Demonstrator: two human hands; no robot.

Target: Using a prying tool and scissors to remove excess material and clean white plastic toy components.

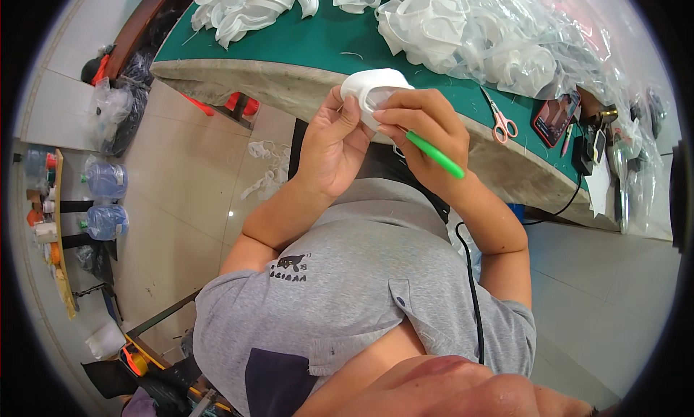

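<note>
Close to the table's front edge, I hold up a curved white piece [374, 78] that looks like moulded fabric with a rounded rim. My left hand [329, 143] is closed on its left side, the thumb pressed against the rim. My right hand [435, 131] grips a slim tool with a bright green handle [436, 154]; its working end is hidden behind the fingers and the white piece. The right fingertips touch the piece's inner edge.
Heaps of similar white pieces [249, 8] lie on the green tabletop [332, 37], some under clear plastic [506, 26]. To the right are pink-handled scissors [500, 120], a red-cased phone [555, 120] and a black cable [473, 287]. White scraps [267, 167] lie on the floor.
</note>
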